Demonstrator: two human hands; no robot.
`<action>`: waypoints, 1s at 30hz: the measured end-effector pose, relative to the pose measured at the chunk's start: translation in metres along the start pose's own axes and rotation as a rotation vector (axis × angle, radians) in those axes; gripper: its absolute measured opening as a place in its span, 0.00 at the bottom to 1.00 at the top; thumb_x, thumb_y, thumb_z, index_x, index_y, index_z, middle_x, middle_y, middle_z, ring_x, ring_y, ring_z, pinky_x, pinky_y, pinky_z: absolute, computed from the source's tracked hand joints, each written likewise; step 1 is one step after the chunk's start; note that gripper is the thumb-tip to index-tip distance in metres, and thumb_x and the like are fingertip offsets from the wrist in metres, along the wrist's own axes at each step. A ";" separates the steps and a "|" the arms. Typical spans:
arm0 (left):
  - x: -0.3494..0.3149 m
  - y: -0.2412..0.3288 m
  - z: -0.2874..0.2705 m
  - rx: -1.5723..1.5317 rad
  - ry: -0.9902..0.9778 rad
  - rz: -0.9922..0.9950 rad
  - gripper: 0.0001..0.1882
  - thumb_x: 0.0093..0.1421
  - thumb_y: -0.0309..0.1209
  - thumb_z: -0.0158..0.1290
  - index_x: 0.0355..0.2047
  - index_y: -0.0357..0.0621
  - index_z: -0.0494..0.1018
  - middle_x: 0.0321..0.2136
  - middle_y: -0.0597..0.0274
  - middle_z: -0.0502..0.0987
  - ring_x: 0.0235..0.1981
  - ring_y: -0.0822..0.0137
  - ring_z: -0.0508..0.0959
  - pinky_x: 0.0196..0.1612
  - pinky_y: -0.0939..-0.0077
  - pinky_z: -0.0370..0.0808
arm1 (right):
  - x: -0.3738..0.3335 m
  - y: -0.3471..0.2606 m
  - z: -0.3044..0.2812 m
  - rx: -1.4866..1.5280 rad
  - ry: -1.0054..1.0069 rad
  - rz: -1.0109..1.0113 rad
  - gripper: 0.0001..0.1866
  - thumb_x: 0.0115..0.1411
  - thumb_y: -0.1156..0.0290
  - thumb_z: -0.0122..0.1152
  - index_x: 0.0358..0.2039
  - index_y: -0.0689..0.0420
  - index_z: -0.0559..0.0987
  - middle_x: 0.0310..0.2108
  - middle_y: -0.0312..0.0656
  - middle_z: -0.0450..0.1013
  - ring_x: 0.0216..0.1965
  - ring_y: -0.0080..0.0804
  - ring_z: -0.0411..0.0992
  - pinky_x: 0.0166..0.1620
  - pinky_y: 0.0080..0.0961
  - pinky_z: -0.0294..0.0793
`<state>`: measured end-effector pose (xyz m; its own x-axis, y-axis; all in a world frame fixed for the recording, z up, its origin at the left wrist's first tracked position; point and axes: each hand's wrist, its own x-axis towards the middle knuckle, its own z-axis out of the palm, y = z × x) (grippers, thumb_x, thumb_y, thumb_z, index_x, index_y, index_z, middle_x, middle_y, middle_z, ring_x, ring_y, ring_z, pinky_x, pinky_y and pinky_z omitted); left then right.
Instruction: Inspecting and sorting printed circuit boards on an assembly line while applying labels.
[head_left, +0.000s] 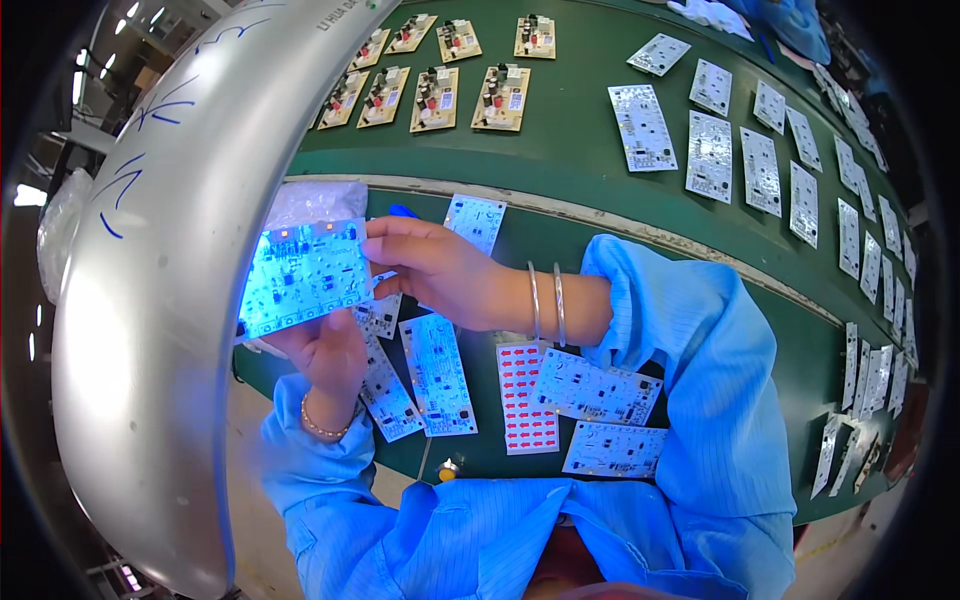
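A white circuit board (305, 278), lit blue, is held up tilted beside the silver lamp housing. My right hand (430, 262) pinches its right edge between thumb and fingers. From below, my left hand (328, 352) grips the board's lower edge; some of its fingers are hidden behind the board. Under my hands, more white boards lie on the green table, one (440, 375) straight below my right hand and another (388, 395) overlapping it. A sheet of red arrow stickers (528, 400) lies near my right forearm, partly under a white board (597, 388).
The large silver lamp housing (170, 300) fills the left side. Behind it sits a clear plastic bag (315, 203). Tan boards with tall components (435, 98) stand in rows on the far green surface. Many white boards (710, 155) spread along the right. A ledge (640, 228) divides the table.
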<state>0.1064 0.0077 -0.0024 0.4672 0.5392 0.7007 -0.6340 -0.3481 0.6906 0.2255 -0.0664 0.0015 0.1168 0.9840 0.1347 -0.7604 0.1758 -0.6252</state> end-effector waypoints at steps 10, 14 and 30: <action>-0.001 0.000 -0.003 0.066 0.027 -0.146 0.24 0.52 0.25 0.44 0.50 0.48 0.54 0.45 0.53 0.63 0.41 0.58 0.67 0.38 0.63 0.68 | 0.000 0.004 -0.009 -0.124 -0.014 -0.060 0.12 0.54 0.60 0.46 0.34 0.53 0.69 0.29 0.33 0.65 0.34 0.21 0.64 0.37 0.23 0.65; 0.000 0.010 0.008 0.270 0.119 -0.013 0.26 0.51 0.22 0.46 0.51 0.46 0.52 0.43 0.52 0.64 0.39 0.60 0.68 0.34 0.66 0.71 | 0.004 0.010 -0.001 -0.156 -0.051 -0.127 0.15 0.52 0.57 0.46 0.31 0.55 0.69 0.26 0.37 0.67 0.27 0.26 0.67 0.28 0.21 0.67; 0.003 -0.012 0.002 0.191 0.044 0.028 0.29 0.51 0.26 0.47 0.52 0.50 0.49 0.47 0.55 0.60 0.43 0.60 0.66 0.37 0.66 0.70 | 0.001 -0.001 -0.018 -0.280 0.023 -0.033 0.13 0.54 0.61 0.46 0.33 0.58 0.68 0.25 0.38 0.69 0.26 0.24 0.69 0.31 0.20 0.70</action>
<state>0.1168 0.0125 -0.0084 0.4213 0.5585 0.7146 -0.5159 -0.5005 0.6953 0.2385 -0.0647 -0.0116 0.1548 0.9775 0.1430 -0.5500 0.2055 -0.8095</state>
